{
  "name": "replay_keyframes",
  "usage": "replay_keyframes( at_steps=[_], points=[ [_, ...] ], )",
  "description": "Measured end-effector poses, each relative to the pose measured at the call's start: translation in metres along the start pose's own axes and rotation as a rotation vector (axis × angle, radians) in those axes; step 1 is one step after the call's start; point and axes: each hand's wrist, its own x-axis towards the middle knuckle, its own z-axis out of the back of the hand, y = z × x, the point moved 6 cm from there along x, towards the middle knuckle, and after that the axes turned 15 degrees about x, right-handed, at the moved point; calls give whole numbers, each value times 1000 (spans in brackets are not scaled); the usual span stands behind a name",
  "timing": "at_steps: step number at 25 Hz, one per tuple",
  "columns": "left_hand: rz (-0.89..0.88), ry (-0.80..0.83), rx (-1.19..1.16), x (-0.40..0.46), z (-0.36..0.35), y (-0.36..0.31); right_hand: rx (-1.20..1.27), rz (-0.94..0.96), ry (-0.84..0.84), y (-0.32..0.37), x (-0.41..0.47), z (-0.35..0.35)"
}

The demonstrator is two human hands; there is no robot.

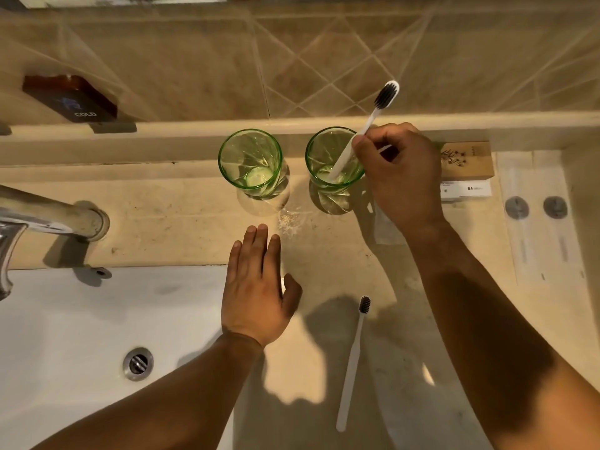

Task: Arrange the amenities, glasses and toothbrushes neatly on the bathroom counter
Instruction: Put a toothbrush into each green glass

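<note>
Two green glasses stand side by side at the back of the beige counter (324, 254): the left glass (250, 164) is empty. In the right glass (334, 160) a white toothbrush (373, 115) with dark bristles stands tilted, handle end at the bottom. My right hand (399, 177) pinches that toothbrush at mid-handle, just right of the glass rim. A second white toothbrush (352, 358) lies flat on the counter near the front. My left hand (256, 287) hovers flat with straight fingers at the sink's edge, holding nothing.
A white sink (81, 319) with a drain (138, 364) fills the lower left, and a metal faucet (48, 216) stands at the left. Small amenity boxes (467, 167) sit by the back ledge on the right. Two flat sachets (539, 216) lie at far right.
</note>
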Motion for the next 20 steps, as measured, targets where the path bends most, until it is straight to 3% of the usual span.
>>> replay_keyframes(
  at_steps=[9,20],
  points=[
    [-2,36,-5,0,-1,0,81,-47,-59,-4,-1,-4],
    [9,40,28,1,-4,1,-16,13,-66,-6,6,-1]
  ],
)
